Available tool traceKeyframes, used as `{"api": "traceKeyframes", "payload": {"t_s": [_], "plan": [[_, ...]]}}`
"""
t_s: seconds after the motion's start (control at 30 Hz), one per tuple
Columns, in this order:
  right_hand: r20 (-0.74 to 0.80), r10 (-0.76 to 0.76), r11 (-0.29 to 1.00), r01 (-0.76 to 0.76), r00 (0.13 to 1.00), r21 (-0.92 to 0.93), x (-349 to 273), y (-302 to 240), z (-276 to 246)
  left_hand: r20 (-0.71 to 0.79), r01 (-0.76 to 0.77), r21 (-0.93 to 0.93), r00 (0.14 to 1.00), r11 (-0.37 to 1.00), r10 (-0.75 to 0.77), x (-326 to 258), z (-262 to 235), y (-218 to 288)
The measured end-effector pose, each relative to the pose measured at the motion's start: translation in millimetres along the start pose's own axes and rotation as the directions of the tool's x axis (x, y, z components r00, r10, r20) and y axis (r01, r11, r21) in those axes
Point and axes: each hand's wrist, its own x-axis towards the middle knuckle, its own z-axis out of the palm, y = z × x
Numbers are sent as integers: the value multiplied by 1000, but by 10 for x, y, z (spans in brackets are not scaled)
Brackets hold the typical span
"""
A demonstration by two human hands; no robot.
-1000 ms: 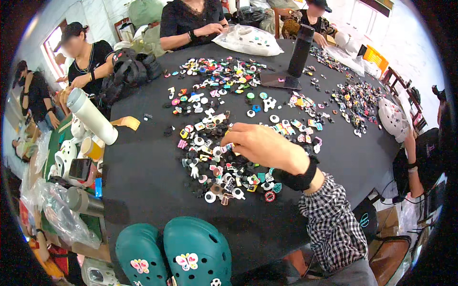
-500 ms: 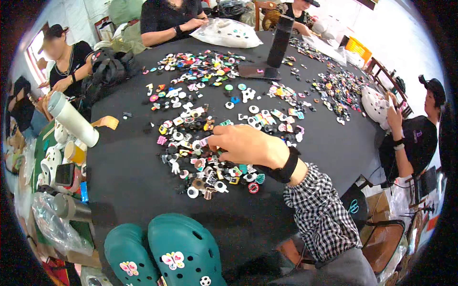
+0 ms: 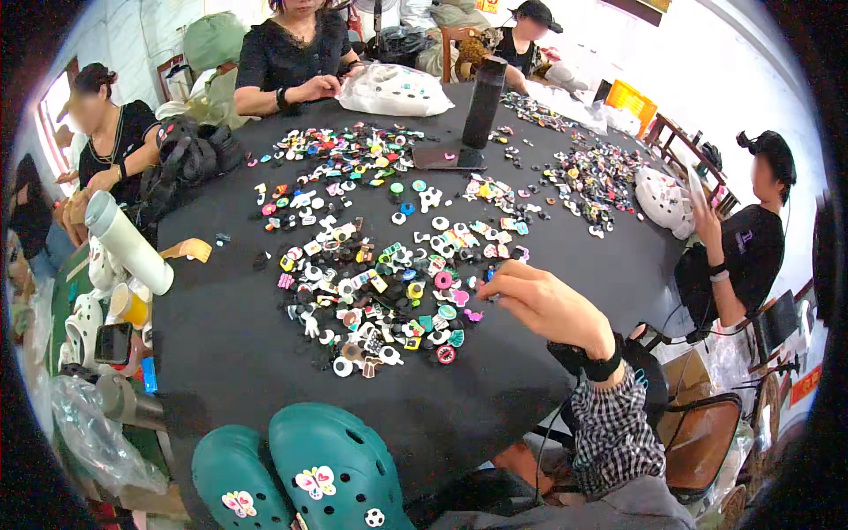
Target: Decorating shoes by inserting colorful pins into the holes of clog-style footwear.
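Right hand point(image 3: 548, 305) hovers at the charm pile's point(image 3: 380, 283) right edge, fingertips pinched, maybe on a small charm; can't tell for sure. Left hand out of view. Teal clogs point(image 3: 300, 477) near the surface point(image 3: 221, 353) edge carry three charms, so most holes look unfilled.

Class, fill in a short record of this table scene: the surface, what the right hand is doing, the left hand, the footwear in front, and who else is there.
Surface: round black table
Right hand: fingers pinched at the edge of the pile of small colourful charms
Left hand: not in view
Footwear: two teal clogs with charms fitted, at the near edge
Others: seated people around the table
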Motion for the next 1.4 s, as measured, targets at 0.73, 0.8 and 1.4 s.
{"api": "traceKeyframes", "payload": {"t_s": [0.73,0.8,1.4], "plan": [[98,435,626,-378,895,682,-435,-9,362,10,-60,80,998,995,59,-11,54,-187],[83,455,757,-434,887,488,-436,-6,300,4,-47,45,999,998,47,19,13,-98],[-148,109,962,-142,983,-235,-126,99,684,107,51,42,993,998,-56,7,-14,-112]]}}
